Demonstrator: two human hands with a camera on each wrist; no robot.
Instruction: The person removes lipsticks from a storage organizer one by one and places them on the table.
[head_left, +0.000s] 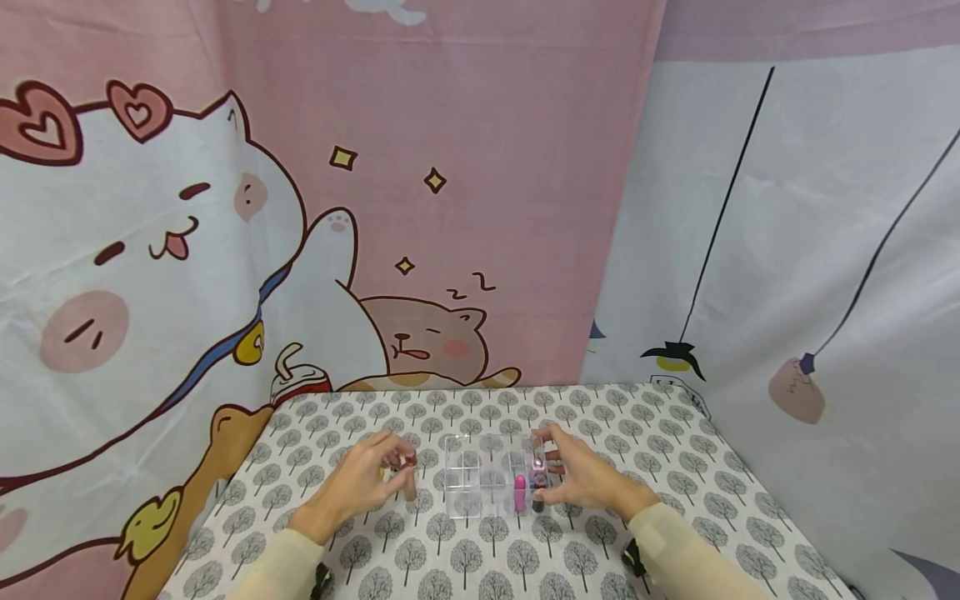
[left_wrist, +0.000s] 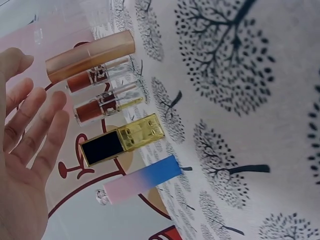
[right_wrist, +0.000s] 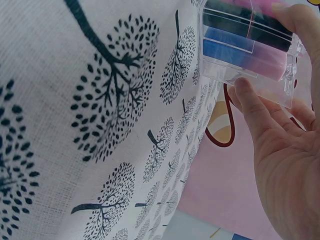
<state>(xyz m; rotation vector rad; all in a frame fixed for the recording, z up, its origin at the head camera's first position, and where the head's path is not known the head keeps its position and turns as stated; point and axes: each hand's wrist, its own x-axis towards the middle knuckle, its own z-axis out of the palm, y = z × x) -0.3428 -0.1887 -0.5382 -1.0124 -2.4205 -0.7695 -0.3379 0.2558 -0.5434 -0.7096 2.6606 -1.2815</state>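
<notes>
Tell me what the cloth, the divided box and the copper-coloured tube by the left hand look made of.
Cloth: matt woven fabric, perhaps cotton or linen; threads show close up.
Divided box: clear, glossy, probably rigid plastic; cloth shows through.
Copper-coloured tube: metallic sheen, so metal or coated plastic; unclear which.

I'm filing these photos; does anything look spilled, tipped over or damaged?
Nothing stands out. Five tubes stand upright in a row near the left hand, and the pink tube is upright in the clear organizer gripped by the right hand. No spill shows; fine scratches would be too small to tell.
</notes>
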